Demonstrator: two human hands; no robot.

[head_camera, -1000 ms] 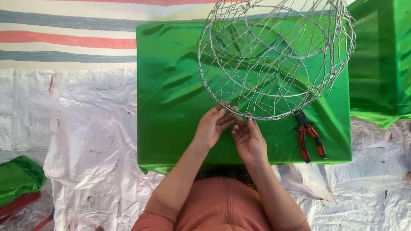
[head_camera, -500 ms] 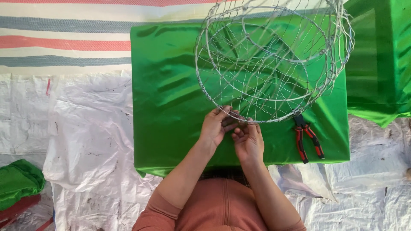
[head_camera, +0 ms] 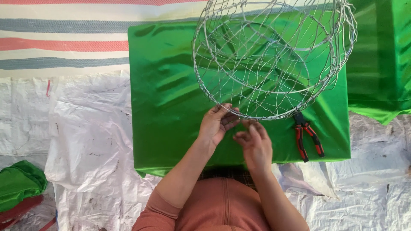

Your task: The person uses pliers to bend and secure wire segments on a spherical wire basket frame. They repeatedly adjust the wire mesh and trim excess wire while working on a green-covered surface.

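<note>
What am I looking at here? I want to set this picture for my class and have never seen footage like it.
The single view comes from a camera worn on a person's head, looking down at their own bare hands. The left hand and right hand pinch the near rim of a round wire mesh basket. It rests on a surface covered in shiny green cloth. Red-handled pliers lie beside the rim, to the right. White plastic sheeting covers the floor around.

Red-handled pliers (head_camera: 308,139) (on green cloth (head_camera: 171,98))
</note>
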